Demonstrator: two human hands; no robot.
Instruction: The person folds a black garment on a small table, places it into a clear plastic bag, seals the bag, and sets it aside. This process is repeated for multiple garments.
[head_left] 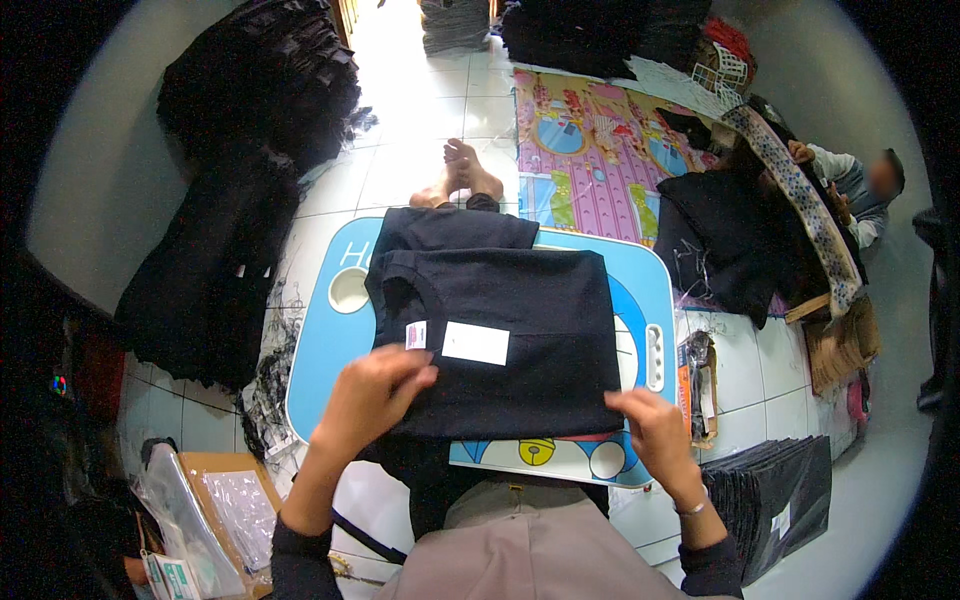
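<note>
A folded black T-shirt (520, 300) lies on a blue folding lap table (330, 270), its collar toward the left. A white card (475, 343) and a small printed label (416, 335) rest by the neckline. At the shirt's near left corner is my left hand (375, 395), slightly blurred, its fingers curled together; what they hold, if anything, is hidden. My right hand (655, 425) pinches the shirt's right edge near the front corner. More black cloth (450, 228) shows under and beyond the shirt.
Heaps of black garments (215, 260) rise at the left. A stack of bagged black garments (770, 500) stands near right. Cardboard and clear plastic bags (225, 510) lie near left. A person (860, 190) sits at the right beside a patterned cloth strip (800, 200) and a colourful mat (590, 120).
</note>
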